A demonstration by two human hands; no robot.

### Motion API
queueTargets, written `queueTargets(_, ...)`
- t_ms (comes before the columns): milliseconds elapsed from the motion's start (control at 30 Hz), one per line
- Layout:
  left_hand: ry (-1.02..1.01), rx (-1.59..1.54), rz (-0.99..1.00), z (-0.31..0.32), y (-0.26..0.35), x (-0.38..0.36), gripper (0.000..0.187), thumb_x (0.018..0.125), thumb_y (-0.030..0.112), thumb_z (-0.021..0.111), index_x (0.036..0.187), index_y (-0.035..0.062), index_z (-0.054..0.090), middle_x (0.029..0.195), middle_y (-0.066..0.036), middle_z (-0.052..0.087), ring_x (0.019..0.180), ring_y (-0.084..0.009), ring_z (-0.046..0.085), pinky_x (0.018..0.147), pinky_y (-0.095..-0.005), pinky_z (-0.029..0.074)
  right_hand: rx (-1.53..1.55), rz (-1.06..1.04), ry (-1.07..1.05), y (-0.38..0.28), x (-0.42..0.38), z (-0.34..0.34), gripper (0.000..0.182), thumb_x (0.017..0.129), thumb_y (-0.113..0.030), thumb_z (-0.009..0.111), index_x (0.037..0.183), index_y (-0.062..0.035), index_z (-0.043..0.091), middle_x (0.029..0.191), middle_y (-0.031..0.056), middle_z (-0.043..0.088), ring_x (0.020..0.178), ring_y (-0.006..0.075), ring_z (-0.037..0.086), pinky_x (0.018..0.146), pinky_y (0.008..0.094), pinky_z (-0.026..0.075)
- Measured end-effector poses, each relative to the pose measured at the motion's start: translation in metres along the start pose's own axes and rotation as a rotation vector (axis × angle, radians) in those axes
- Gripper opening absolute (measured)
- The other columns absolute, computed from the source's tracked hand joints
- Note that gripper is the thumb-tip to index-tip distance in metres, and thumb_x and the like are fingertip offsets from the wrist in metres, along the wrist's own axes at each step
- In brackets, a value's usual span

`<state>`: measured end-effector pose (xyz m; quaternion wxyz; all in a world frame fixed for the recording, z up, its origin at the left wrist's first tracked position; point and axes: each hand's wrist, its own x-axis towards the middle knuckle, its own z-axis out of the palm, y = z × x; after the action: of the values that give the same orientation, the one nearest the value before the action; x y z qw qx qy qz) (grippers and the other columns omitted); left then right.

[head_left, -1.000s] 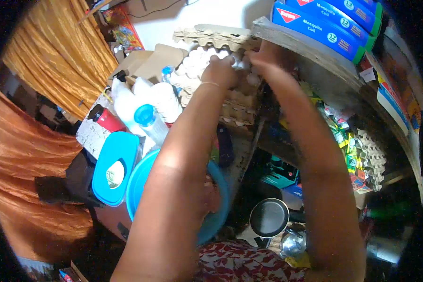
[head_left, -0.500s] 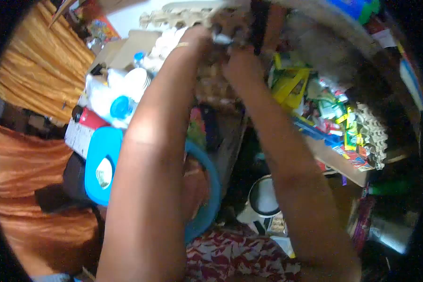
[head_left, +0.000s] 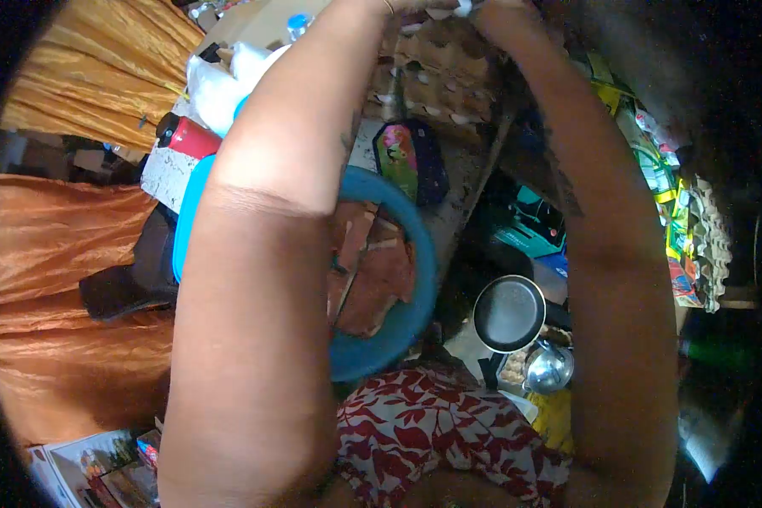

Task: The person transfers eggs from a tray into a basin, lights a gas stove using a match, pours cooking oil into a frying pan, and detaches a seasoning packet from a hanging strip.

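Both my arms reach forward over the table to the top edge of the view. My left hand (head_left: pixel 409 7) is mostly cut off there, its fingers bent towards a small white thing (head_left: pixel 463 8) whose kind I cannot make out. My right hand (head_left: pixel 506 19) is closed beside that white thing, with its fingertips partly hidden. Just below both hands lies a stack of brown egg trays (head_left: pixel 449 72), with some white spots in its hollows. Nearer me, a dark item with a colourful picture (head_left: pixel 398 157) lies on the table.
A blue basin (head_left: pixel 427 279) holds broken reddish-brown pieces. To the left are a red bottle (head_left: pixel 188 138), white plastic bags (head_left: pixel 216 89) and an orange curtain (head_left: pixel 76 279). A frying pan (head_left: pixel 510 313) and a shiny metal pot (head_left: pixel 549 367) sit low on the right, below colourful packets (head_left: pixel 652 169).
The view has tilted down, so the hands and egg trays sit higher and the basin shows more. Both hands stay close together at the small white thing.
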<state>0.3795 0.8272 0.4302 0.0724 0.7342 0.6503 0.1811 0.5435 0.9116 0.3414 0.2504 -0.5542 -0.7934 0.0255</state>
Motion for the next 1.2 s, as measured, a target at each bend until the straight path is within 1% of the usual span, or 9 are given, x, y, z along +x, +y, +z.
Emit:
queueTargets(267, 0.078, -0.099, 0.141, 0.023, -0.024, -0.011, 0.038, 0.078, 0.039, 0.071, 0.092, 0.0043, 0.071, 0.099, -0.022, 0.067, 0.097, -0.0364, 0.062, 0.088, -0.0402, 0.048, 0.628, 0.033, -0.207, -0.004, 0.002, -0.016, 0.033, 0.089, -0.032, 0.057, 0.097, -0.0008, 0.066, 0.091, 0.011, 0.066, 0.088, 0.0263, 0.063, 0.07, 0.0405, 0.049)
queueTargets(333, 0.1, -0.043, 0.142, 0.015, -0.023, -0.024, 0.035, 0.078, 0.036, 0.073, 0.093, 0.004, 0.07, 0.098, -0.022, 0.067, 0.095, -0.0352, 0.062, 0.088, -0.0396, 0.048, 0.918, 0.639, -0.29, -0.04, -0.012, -0.045, 0.031, 0.086, -0.028, 0.056, 0.093, 0.0015, 0.063, 0.084, 0.0089, 0.063, 0.081, 0.0249, 0.063, 0.068, 0.0401, 0.049)
queueTargets(500, 0.073, -0.226, 0.204, 0.002, -0.032, -0.072, 0.032, 0.076, 0.025, 0.077, 0.096, 0.0028, 0.067, 0.094, -0.022, 0.064, 0.093, -0.0308, 0.06, 0.086, -0.0375, 0.047, 1.439, 0.542, -0.446, -0.031, -0.035, -0.038, 0.025, 0.086, -0.022, 0.054, 0.094, 0.0002, 0.061, 0.083, 0.0117, 0.062, 0.077, 0.0254, 0.062, 0.064, 0.04, 0.051)
queueTargets(567, 0.297, -0.043, 0.306, -0.004, -0.027, -0.103, 0.035, 0.074, 0.021, 0.078, 0.099, 0.0019, 0.064, 0.092, -0.023, 0.06, 0.093, -0.0289, 0.057, 0.086, -0.0382, 0.046, 1.582, 0.5, -0.567, -0.032, -0.052, -0.044, 0.026, 0.087, -0.024, 0.055, 0.097, -0.0007, 0.061, 0.085, 0.0118, 0.063, 0.078, 0.0246, 0.062, 0.063, 0.0399, 0.052)
queueTargets(667, 0.29, -0.203, 0.426, -0.004, -0.037, -0.131, 0.032, 0.073, 0.017, 0.078, 0.094, -0.0013, 0.062, 0.088, -0.021, 0.055, 0.093, -0.0259, 0.054, 0.083, -0.0392, 0.046, 1.57, 0.08, -0.482, -0.039, -0.086, -0.046, 0.027, 0.09, -0.025, 0.055, 0.101, -0.0016, 0.062, 0.09, 0.0098, 0.064, 0.083, 0.0213, 0.063, 0.071, 0.0362, 0.052)
queueTargets(800, 0.369, -0.102, 0.561, 0.006, -0.044, -0.193, 0.052, 0.062, 0.022, 0.082, 0.109, 0.0054, 0.066, 0.116, -0.019, 0.055, 0.102, -0.0337, 0.06, 0.076, -0.0383, 0.053, 1.389, -0.001, -0.685, -0.028, -0.092, -0.031, 0.053, 0.082, -0.039, 0.068, 0.12, -0.0035, 0.057, 0.098, 0.0115, 0.067, 0.08, 0.0212, 0.067, 0.065, 0.0324, 0.055)
queueTargets(867, 0.211, -0.352, 0.43, 0.011, -0.04, -0.232, 0.057, 0.057, 0.017, 0.084, 0.109, 0.0059, 0.065, 0.122, -0.017, 0.046, 0.114, -0.0335, 0.05, 0.091, -0.0404, 0.048, 1.332, -0.109, -0.817, -0.058, -0.138, -0.044, 0.065, 0.082, -0.04, 0.069, 0.131, -0.0027, 0.049, 0.096, 0.0074, 0.066, 0.076, 0.0142, 0.065, 0.06, 0.0265, 0.052)
queueTargets(1033, 0.087, -0.48, 0.372, 0.021, -0.03, -0.315, 0.053, 0.058, 0.02, 0.084, 0.106, 0.0068, 0.065, 0.124, -0.02, 0.044, 0.117, -0.0378, 0.047, 0.097, -0.0441, 0.043, 1.612, 0.033, -1.396, -0.095, -0.224, -0.019, 0.079, 0.073, -0.038, 0.078, 0.135, -0.0031, 0.045, 0.11, 0.0066, 0.063, 0.096, 0.0164, 0.062, 0.077, 0.0293, 0.052)
queueTargets(1200, 0.002, -0.495, 0.432, 0.033, -0.037, -0.366, 0.051, 0.063, 0.02, 0.082, 0.108, 0.0047, 0.063, 0.13, -0.021, 0.038, 0.123, -0.0417, 0.041, 0.104, -0.0471, 0.037, 1.462, 0.128, -1.501, -0.106, -0.282, 0.011, 0.082, 0.069, -0.034, 0.082, 0.135, -0.0017, 0.046, 0.118, 0.007, 0.061, 0.105, 0.0192, 0.061, 0.09, 0.0325, 0.049)
